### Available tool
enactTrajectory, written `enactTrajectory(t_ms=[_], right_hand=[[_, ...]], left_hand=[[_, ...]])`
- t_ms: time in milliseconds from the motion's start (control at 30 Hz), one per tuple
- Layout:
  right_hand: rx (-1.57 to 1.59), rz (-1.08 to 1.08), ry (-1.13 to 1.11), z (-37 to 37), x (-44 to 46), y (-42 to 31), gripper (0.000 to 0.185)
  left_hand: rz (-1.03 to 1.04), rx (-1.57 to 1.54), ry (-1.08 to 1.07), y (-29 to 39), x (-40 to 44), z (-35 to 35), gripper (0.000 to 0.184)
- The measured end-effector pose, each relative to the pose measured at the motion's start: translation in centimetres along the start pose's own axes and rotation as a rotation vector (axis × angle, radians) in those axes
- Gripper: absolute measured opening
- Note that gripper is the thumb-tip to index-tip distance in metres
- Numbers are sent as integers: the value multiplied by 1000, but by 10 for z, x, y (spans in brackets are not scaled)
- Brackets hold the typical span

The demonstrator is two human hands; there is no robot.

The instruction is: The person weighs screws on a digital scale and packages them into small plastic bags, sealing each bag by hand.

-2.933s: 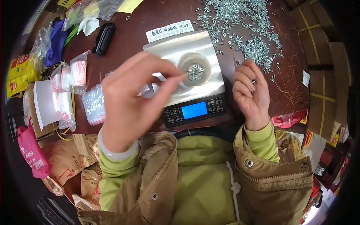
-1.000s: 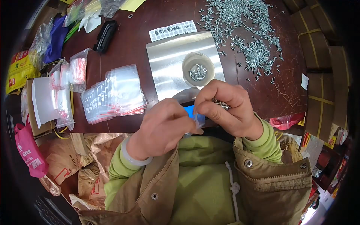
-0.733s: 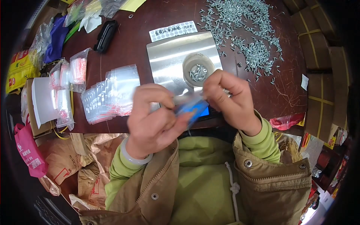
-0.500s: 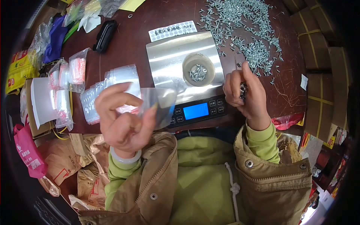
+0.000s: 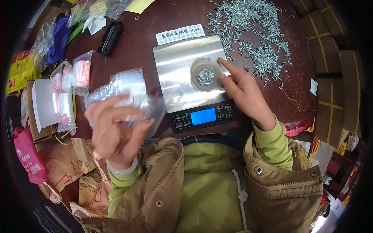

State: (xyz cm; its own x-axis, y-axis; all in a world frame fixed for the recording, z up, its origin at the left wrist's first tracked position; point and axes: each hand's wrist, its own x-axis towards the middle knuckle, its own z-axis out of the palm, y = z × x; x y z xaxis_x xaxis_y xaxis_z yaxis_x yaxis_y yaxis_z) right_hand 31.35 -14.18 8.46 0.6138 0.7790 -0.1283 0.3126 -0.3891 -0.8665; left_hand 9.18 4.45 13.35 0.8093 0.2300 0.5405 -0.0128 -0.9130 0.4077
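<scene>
A small round cup (image 5: 197, 84) holding several screws (image 5: 206, 77) rests on the metal plate (image 5: 171, 66) of a digital scale. My right hand (image 5: 246, 91) is at the cup's right rim, back up, with index finger and thumb apart; its other fingers and palm are hidden. On the left, my left hand (image 5: 116, 128), blurred by motion, pinches a clear plastic bag (image 5: 155, 112) between thumb and fingers. Behind it, more clear bags (image 5: 128, 79) lie overlapped on the table. The scale's blue display (image 5: 203, 116) is lit, its digits faint.
Loose screws (image 5: 264, 50) are spread across the table's back right. A dotted label sheet (image 5: 180, 34) lies behind the scale, with a black object (image 5: 110, 38) to its left. Bundled bags (image 5: 81, 73) lie at left. Cardboard boxes (image 5: 324, 50) stand at right.
My left hand has separated from my right and moved left with the bag. My right hand, earlier curled round screws, has turned over and reached the cup. The display now shows faint digits.
</scene>
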Motion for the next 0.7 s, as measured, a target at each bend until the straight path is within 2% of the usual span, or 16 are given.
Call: enactTrajectory(t_ms=[100,200,233,300,333,433,533,567,700], right_hand=[[-38,28,-28,5,6,-7,36],[45,-42,15,8,15,0,33],[113,-49,23,6,16,-1,31],[252,-63,33,2,18,-7,29],[177,-123,46,-2,19,-11,28],[-22,-294,135,-10,14,-31,25],[-271,-596,241,-6,4,-49,28],[-345,-668,270,-2,2,-47,32],[-501,-730,244,-7,-13,-65,40]], left_hand=[[23,-106,-73,4,19,15,24],[40,-184,-171,2,19,27,21],[-44,-268,-213,6,15,31,13],[-64,-296,-363,7,15,36,12],[-74,-309,-439,8,15,40,12],[-33,-283,-426,19,16,61,13],[-165,-356,-158,34,9,85,13],[-146,-358,-62,36,7,92,17],[-91,-295,16,39,3,97,18]])
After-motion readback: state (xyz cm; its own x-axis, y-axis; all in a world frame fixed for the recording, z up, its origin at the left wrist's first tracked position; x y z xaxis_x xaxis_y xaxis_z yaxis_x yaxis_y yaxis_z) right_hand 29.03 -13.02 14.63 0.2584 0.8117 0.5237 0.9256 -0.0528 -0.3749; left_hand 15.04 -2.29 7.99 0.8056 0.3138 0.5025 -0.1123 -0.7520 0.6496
